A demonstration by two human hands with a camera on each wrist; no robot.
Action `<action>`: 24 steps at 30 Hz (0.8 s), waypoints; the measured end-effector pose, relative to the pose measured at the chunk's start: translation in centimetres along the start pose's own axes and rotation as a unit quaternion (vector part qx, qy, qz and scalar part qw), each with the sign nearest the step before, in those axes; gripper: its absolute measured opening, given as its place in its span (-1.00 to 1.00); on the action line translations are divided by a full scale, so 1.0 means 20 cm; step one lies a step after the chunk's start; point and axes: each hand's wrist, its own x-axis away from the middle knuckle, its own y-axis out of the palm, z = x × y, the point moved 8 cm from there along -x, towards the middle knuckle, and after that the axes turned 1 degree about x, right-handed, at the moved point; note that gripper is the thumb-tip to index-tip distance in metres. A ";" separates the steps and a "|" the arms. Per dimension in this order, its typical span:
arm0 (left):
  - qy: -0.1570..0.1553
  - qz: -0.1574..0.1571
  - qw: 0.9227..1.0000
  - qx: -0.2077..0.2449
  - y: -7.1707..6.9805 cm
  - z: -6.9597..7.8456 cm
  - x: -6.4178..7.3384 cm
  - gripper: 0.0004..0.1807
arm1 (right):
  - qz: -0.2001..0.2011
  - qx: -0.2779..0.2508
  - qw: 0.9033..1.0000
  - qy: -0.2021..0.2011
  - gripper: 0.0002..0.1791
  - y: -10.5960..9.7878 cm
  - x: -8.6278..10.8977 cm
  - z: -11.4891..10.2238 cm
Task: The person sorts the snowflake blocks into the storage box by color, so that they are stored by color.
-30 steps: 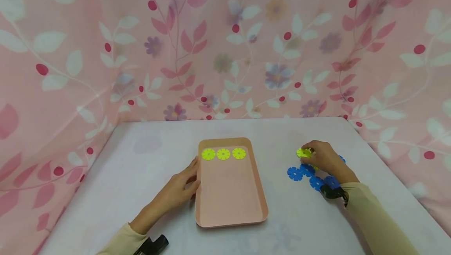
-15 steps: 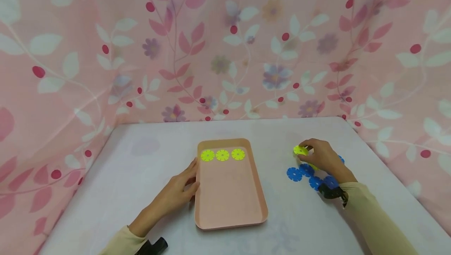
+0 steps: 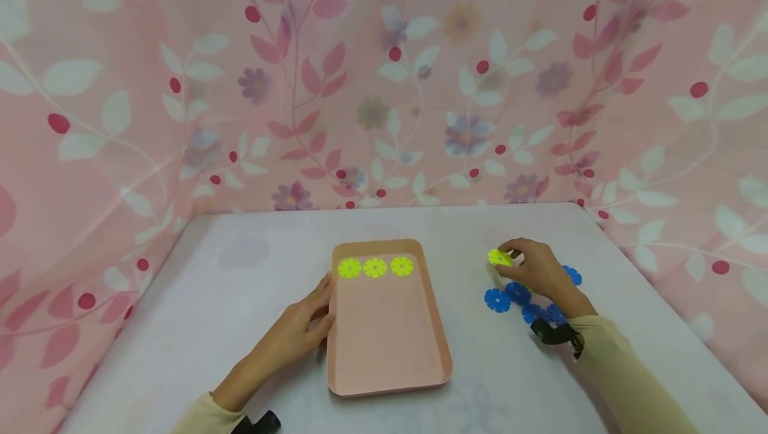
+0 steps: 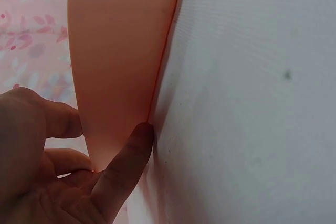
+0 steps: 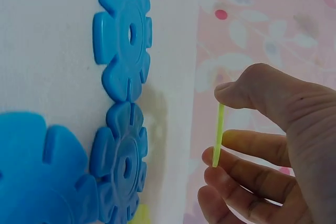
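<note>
Pinching a yellow-green flower disc [image 3: 497, 257] toward the worktop's [image 3: 510, 381] right edge, right hand [image 3: 533, 270] is beside blue flower discs [image 3: 497, 301] (head view). Left hand [image 3: 294, 333], fingers relaxed, touches tray's [image 3: 390, 334] left edge; three matching discs [image 3: 375, 268] line its far edge. Left wrist: hand against tray's outer wall. Right wrist: disc edge-on, off worktop.

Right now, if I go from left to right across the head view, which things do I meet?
Left sleeve, left hand, pink tray with three yellow discs, another yellow disc, right hand pinching it, right sleeve.
</note>
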 end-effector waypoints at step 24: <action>-0.003 0.010 1.000 -0.012 0.00 0.01 0.01 -0.26 | 0.022 0.000 0.999 -0.044 -0.59 -0.05 0.00 -0.15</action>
